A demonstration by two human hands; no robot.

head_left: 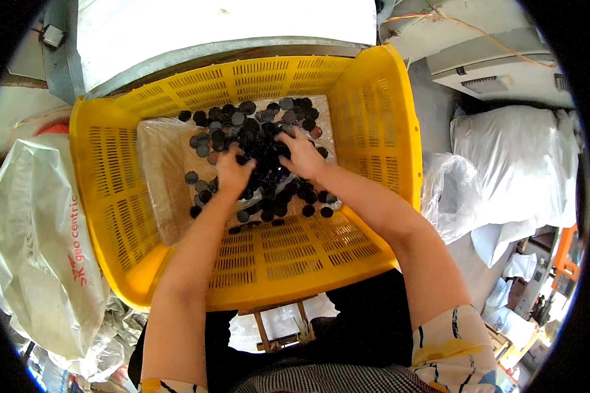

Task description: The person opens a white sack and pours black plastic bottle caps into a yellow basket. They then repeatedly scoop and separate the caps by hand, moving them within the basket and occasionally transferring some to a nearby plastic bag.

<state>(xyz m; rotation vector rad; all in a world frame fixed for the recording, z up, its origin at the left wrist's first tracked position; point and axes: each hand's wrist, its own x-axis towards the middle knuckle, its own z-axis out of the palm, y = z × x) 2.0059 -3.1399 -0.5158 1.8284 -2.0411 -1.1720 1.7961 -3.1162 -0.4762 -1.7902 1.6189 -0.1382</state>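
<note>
Both my arms reach down into a large yellow slotted plastic crate [118, 216]. Inside it a heap of small, round black discs [269, 203] lies over clear plastic sheeting and brown cardboard [164, 164]. My left hand [235, 171] is at the left side of the heap, its curled fingertips sunk among the discs. Opposite it, my right hand [301, 154] grips into the right side, thumb and fingers bent around discs. Between the hands the discs are piled thickest and look darkest. Exactly how many each hand holds is hidden.
A bulging white sack [39, 242] stands left of the crate. To the right are more white bags [511, 164] and a crumpled clear plastic bag [449, 190]. Beyond the crate's far rim is a bright white surface [223, 33]. A wooden stool [262, 331] shows below the near rim.
</note>
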